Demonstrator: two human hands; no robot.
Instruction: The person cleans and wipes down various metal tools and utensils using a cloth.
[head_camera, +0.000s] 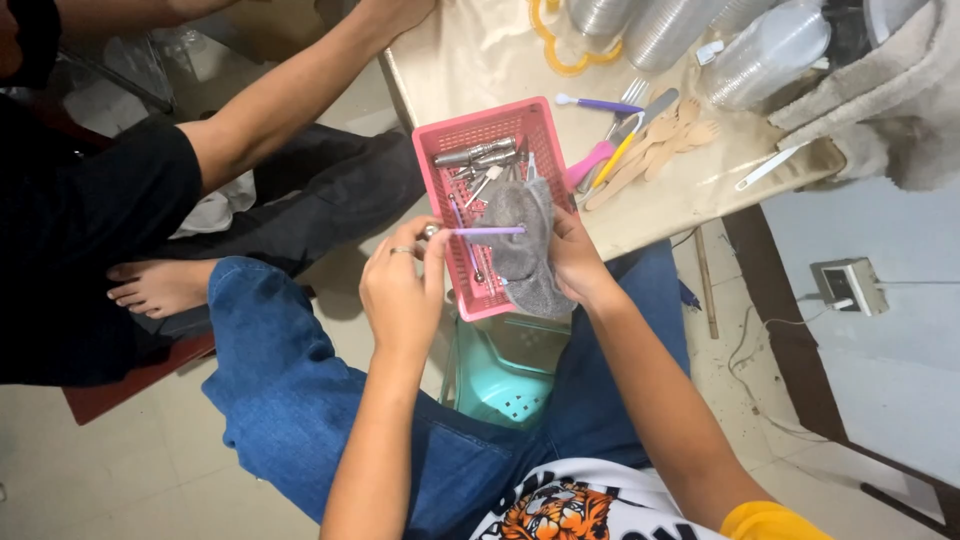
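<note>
My left hand (402, 290), with a ring on one finger, pinches the metal end of a thin purple-handled utensil (487, 231) held level over a pink plastic basket (532, 125). My right hand (572, 258) grips a grey cloth (520, 240) wrapped around the utensil's other end. The cloth hangs over the basket's near right side. Inside the basket lie several metal utensils (478, 155) and another purple-handled one. The basket sits partly on the table edge, partly over my lap.
A beige table (690, 200) holds wooden spoons (668, 140), a pink and a purple utensil, stacked clear cups (660, 30) and a grey towel (880, 90). A teal stool (505, 375) stands between my knees. Another person sits at left, arm (290, 100) reaching to the table.
</note>
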